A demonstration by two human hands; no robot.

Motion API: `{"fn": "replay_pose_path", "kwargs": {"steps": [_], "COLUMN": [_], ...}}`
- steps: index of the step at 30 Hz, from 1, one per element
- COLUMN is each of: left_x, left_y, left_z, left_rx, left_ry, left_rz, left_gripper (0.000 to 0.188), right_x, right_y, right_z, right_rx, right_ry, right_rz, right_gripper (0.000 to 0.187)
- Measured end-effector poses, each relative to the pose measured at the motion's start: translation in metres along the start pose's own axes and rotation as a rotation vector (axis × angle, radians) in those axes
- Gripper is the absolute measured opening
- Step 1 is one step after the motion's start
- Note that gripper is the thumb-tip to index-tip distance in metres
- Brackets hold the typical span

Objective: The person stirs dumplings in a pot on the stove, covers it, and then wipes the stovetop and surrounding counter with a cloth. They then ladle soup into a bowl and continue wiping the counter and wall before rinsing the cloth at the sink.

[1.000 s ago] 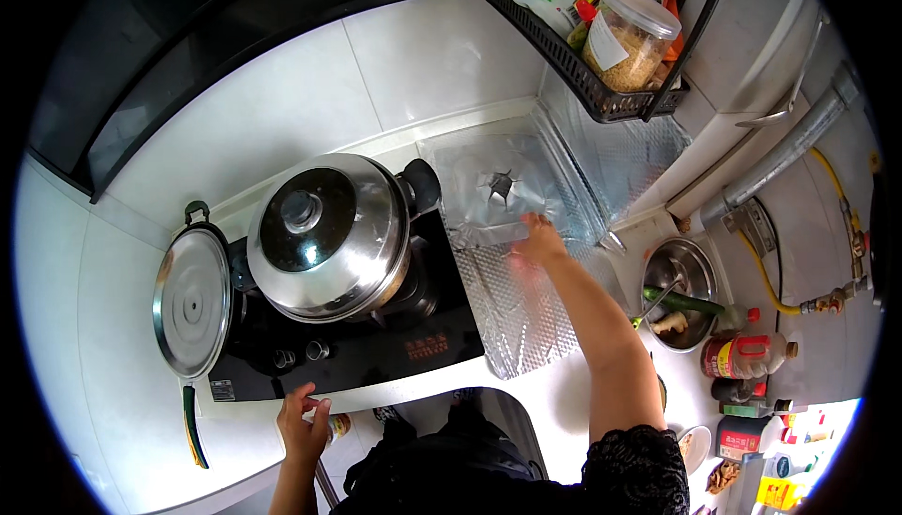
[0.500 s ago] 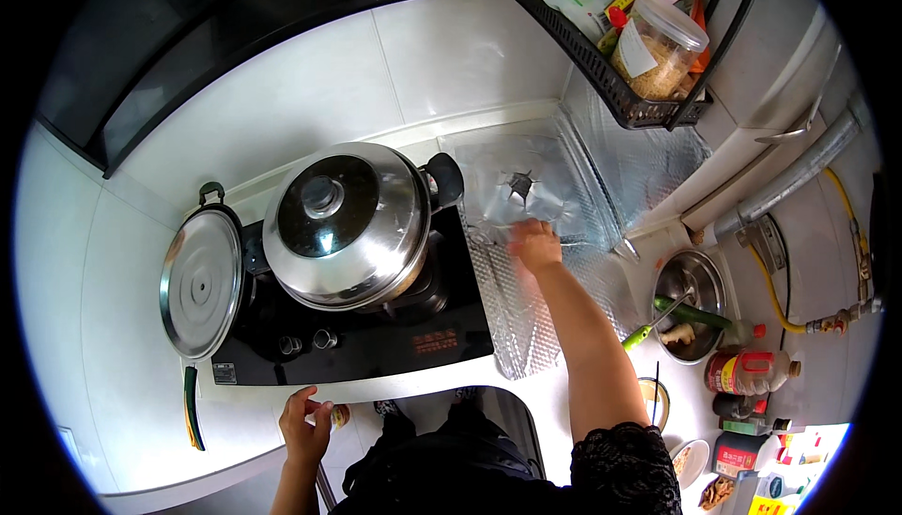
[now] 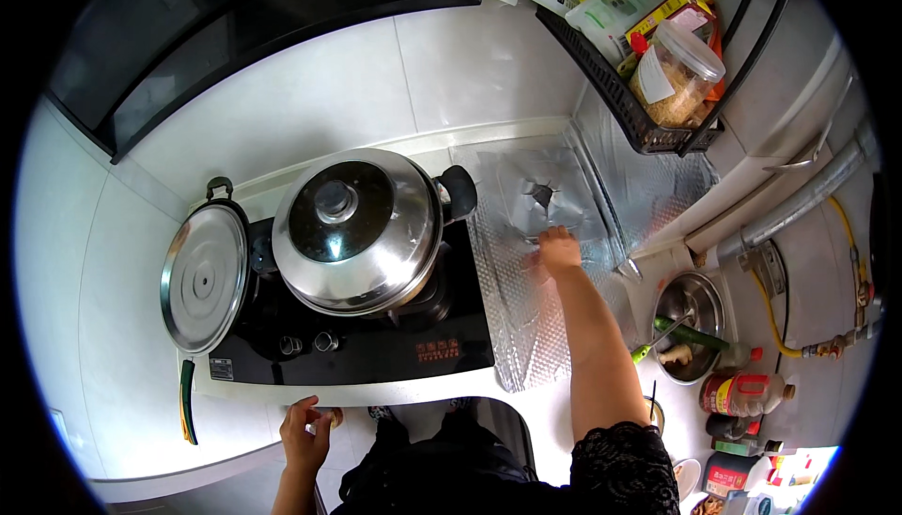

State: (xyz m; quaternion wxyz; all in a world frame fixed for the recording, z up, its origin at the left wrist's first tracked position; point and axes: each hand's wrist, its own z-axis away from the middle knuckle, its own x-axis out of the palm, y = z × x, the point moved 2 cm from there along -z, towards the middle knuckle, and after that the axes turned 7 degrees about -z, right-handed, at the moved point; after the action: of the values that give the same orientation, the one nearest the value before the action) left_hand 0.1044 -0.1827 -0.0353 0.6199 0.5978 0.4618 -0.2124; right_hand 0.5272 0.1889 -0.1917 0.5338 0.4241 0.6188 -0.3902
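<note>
1. Evidently, the right hand (image 3: 560,250) is lying at the near edge of the shiny sheet (image 3: 578,203), which is spreading just beyond its fingers; whether they are pinching it, one cannot tell.
2. Nearer the body and well to its left, the left hand (image 3: 305,432) is hanging loosely curled, fingertips apart from the thumb, apparently gripping nothing.
3. Ideally, the right hand is working lightly, avoiding the jagged dark patch (image 3: 540,196) ahead.

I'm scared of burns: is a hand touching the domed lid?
No, the right hand is at the foil, the left hand near the counter.
</note>
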Motion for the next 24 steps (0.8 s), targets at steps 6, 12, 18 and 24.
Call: {"fn": "replay_pose_path", "kwargs": {"steps": [6, 12, 18, 24], "left_x": [0.000, 0.004, 0.014, -0.016], "left_y": [0.011, 0.014, 0.041, 0.045], "left_z": [-0.009, -0.016, -0.027, -0.006], "left_rx": [0.077, 0.163, 0.376, 0.601], "left_ry": [-0.027, -0.159, -0.262, -0.271], "left_rz": [0.008, 0.033, 0.263, 0.454], "left_gripper": [0.033, 0.034, 0.033, 0.033], "right_x": [-0.034, -0.113, -0.241, -0.282], "right_y": [0.007, -0.027, -0.105, -0.204], "right_z": [0.001, 0.065, 0.161, 0.229], "right_rx": [-0.109, -0.251, 0.050, 0.083], "right_ry": [0.179, 0.235, -0.085, -0.327], "right_rz": [-0.033, -0.156, -0.873, -1.051], "right_gripper": [0.011, 0.007, 0.007, 0.012]}}
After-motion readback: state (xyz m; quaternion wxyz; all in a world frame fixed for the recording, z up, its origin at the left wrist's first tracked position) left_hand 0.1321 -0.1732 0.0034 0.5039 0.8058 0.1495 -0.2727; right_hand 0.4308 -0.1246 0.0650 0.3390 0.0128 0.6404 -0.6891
